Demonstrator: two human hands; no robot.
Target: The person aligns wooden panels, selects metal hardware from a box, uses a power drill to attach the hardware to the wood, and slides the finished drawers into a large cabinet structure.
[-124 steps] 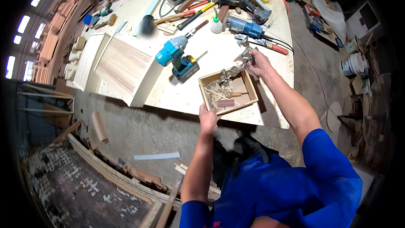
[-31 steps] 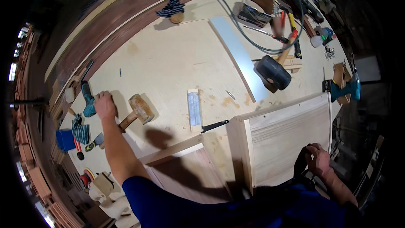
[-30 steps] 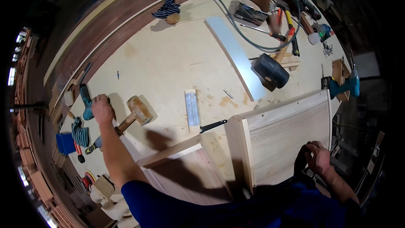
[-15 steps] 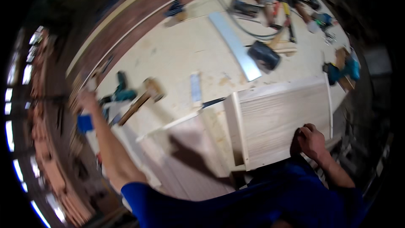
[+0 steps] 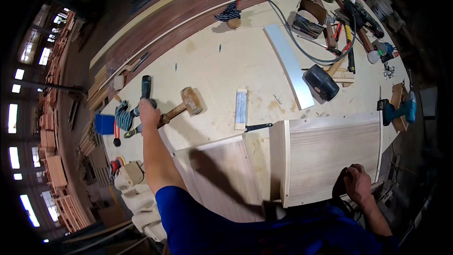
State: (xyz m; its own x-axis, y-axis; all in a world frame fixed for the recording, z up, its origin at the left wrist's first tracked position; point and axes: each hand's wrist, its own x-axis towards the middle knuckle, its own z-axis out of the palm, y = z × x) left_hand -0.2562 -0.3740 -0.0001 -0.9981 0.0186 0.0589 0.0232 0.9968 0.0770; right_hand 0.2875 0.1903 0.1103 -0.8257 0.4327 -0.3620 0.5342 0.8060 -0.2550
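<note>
My left hand (image 5: 150,114) is closed over the body of a teal and black cordless drill (image 5: 146,85) lying on the bench; its fingers are partly hidden. Beside it lies a wooden mallet (image 5: 191,101). My right hand (image 5: 358,182) rests by the near edge of a pale wooden box (image 5: 332,153), fingers curled in; whatever they may hold is hidden. To the left of that box, a second wooden panel piece (image 5: 219,170) lies under my arm's shadow. A small wood block with a bluish-grey face (image 5: 241,108) and a dark slim tool (image 5: 258,127) are just beyond.
Farther right are a grey metal strip (image 5: 290,68), a black rubber mallet (image 5: 322,83), an open can (image 5: 310,17) and a looped hose (image 5: 302,49). Another teal drill (image 5: 405,107) stands at the right edge. A blue box (image 5: 104,124) sits at the bench's left edge.
My left hand has come from the bench's far left edge rightward and nearer, onto the drill. My right hand stays by the box. The view has shifted and sharpened.
</note>
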